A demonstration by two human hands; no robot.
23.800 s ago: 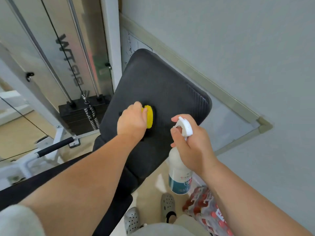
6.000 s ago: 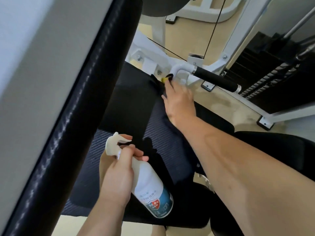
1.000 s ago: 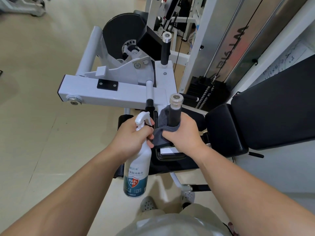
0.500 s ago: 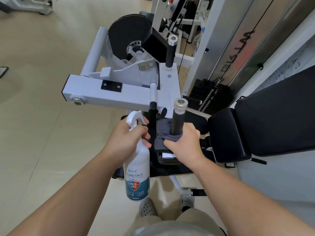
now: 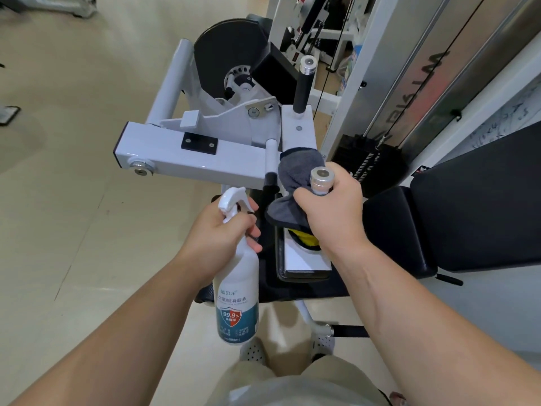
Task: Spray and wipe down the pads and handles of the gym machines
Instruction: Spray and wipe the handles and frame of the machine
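My right hand (image 5: pixel 332 213) is wrapped around the near upright handle (image 5: pixel 321 178) of the white machine, just under its silver cap, with a grey cloth (image 5: pixel 292 183) pressed between palm and grip. The cloth has a yellow side that shows below my hand. My left hand (image 5: pixel 219 232) holds a white spray bottle (image 5: pixel 235 285) by its neck, nozzle up and pointing left, beside the handle. A second upright handle (image 5: pixel 303 86) with a black grip stands farther back. The black seat pad (image 5: pixel 392 232) and back pad (image 5: pixel 480 206) lie to the right.
The white machine arm (image 5: pixel 190 159) with a black round roller pad (image 5: pixel 228 57) crosses in front of me. A weight stack (image 5: pixel 363 159) and steel guide rods stand behind it at right. Beige floor (image 5: pixel 67 200) stretches to the left. My shoes show at the bottom.
My right hand has slid up the near handle with the cloth, from its base to just under the silver cap. The left hand and bottle have hardly moved.
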